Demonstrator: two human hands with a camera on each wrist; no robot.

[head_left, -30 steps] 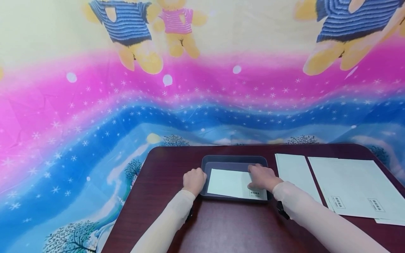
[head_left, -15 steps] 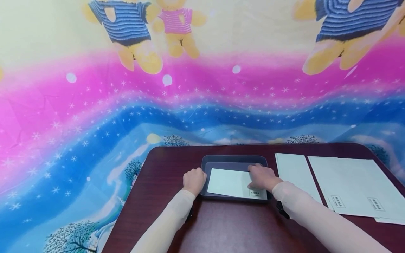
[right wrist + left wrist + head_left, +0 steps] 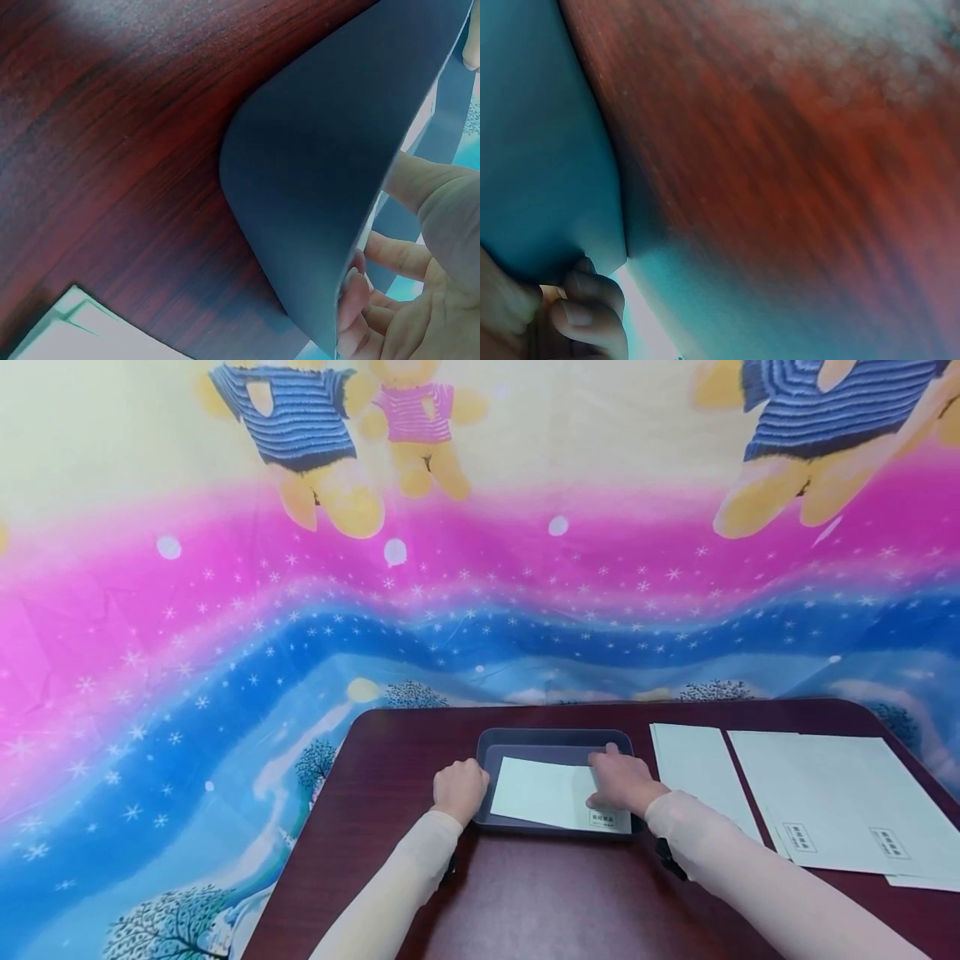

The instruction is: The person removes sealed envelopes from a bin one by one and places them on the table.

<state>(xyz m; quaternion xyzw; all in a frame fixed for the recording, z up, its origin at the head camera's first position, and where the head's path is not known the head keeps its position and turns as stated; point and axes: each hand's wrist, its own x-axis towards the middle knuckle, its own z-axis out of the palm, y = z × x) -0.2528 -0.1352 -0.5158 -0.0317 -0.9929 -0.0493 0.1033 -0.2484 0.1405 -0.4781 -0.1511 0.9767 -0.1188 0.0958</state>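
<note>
A dark grey rectangular tray [image 3: 555, 737] stands on the table, and a pale green-white envelope [image 3: 542, 789] with a small printed box at its corner lies in it, slightly askew. My left hand [image 3: 460, 789] grips the tray's left rim; in the left wrist view its curled fingers [image 3: 592, 311] show at the tray's edge. Over the tray's right wall reaches my right hand [image 3: 624, 781], thumb and fingers around the envelope's right part, covering its far corner. The right wrist view shows that hand's curled fingertips [image 3: 352, 300] close against the tray's rim.
Right of the tray lie a narrow stack of pale envelopes [image 3: 701, 772] and a wider stack of larger ones [image 3: 847, 793], with printed boxes near their lower edges. The dark red-brown table [image 3: 558, 902] ends at a patterned cloth [image 3: 480, 577] behind it.
The envelope's far left corner has risen slightly in the tray, and a finger of my right hand has lifted a little. My left hand and the tray stay in place.
</note>
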